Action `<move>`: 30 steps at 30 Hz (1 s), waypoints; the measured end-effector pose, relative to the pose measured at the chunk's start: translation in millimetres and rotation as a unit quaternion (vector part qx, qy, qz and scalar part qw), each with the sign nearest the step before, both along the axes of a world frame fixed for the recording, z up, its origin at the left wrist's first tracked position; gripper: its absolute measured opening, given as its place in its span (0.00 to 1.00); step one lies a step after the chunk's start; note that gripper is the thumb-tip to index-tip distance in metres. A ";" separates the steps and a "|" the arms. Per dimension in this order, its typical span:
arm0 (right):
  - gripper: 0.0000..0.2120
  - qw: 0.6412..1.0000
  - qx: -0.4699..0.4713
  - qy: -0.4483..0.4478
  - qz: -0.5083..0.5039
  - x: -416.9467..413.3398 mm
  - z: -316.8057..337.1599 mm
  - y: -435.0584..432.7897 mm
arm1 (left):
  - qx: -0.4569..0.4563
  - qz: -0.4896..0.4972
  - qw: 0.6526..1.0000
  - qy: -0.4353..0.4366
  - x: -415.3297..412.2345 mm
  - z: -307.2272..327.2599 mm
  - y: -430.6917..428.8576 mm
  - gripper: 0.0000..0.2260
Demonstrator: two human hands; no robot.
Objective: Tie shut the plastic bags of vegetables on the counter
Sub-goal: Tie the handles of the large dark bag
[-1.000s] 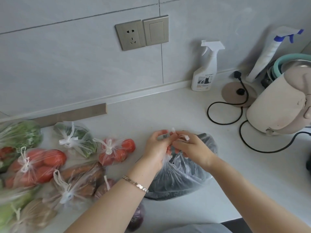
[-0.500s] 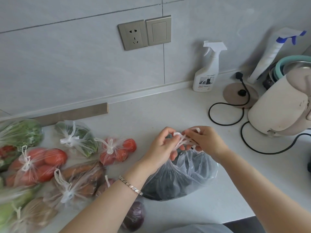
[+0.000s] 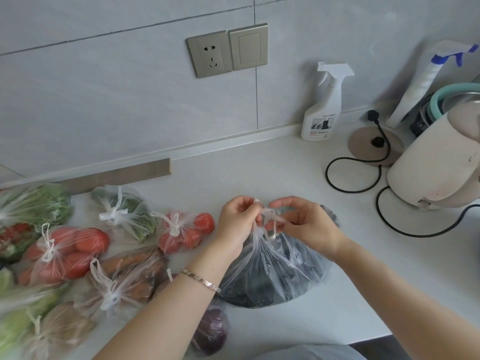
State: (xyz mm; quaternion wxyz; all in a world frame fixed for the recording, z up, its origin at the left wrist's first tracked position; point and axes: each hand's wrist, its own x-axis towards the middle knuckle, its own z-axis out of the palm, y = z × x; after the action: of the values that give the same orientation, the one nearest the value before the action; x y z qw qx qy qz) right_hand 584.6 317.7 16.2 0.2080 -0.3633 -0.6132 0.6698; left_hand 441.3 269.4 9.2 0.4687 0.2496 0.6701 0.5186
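while the left hand (image 3: 237, 224) and the right hand (image 3: 309, 224) work at its neck, the clear bag of dark vegetables (image 3: 272, 276) sits on the tabletop (image 3: 259, 165) near the front edge.
the left hand pinches one of the twisted handle strips (image 3: 270, 215) in a narrow grip just above the bag's gathered mouth, and the right pinches the other beside it (fingertips nearly meeting). to the left lie knotted bags, among them a tomato bag (image 3: 181, 231) and a greens bag (image 3: 124, 214); a spray bottle (image 3: 324, 110) stands by the wall.
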 end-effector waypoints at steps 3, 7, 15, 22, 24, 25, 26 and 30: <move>0.14 0.997 0.049 0.055 -0.035 -2.1 -3.8 -2.2 | -0.013 0.008 0.995 -0.101 -1.1 0.9 2.6 0.06; 0.11 0.977 0.189 -0.037 -0.090 -5.4 -4.8 -0.8 | -0.038 -0.001 0.992 -0.119 -0.9 4.4 4.0 0.04; 0.19 0.956 0.090 -0.165 -0.225 14.4 -25.9 0.2 | 0.041 -0.115 0.861 0.493 -34.2 -13.7 -4.9 0.09; 0.17 0.877 -0.109 -0.339 -0.321 68.5 -92.2 -3.2 | -0.186 -0.158 0.824 0.512 -64.8 -77.0 -48.9 0.06; 0.12 0.865 -0.173 -0.289 -0.371 63.0 -90.5 -1.1 | -0.203 -0.112 0.855 0.463 -57.9 -80.8 -46.5 0.06; 0.11 0.869 -0.184 -0.246 -0.388 60.3 -86.1 1.6 | -0.190 -0.074 0.877 0.434 -54.8 -79.4 -42.0 0.07; 0.11 0.882 -0.177 -0.190 -0.393 56.8 -78.6 4.6 | -0.171 -0.034 0.903 0.394 -50.5 -74.8 -35.4 0.08; 0.16 0.952 -0.160 0.045 -0.256 33.7 -47.2 11.0 | -0.067 0.082 0.994 0.007 -16.5 -41.6 -3.6 0.13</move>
State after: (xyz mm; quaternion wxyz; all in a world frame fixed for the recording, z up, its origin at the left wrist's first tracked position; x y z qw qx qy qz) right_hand 618.3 328.7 -31.0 0.3387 -0.5058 -0.3743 0.6995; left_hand 424.8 265.8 -32.4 0.4357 0.1655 0.7248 0.5073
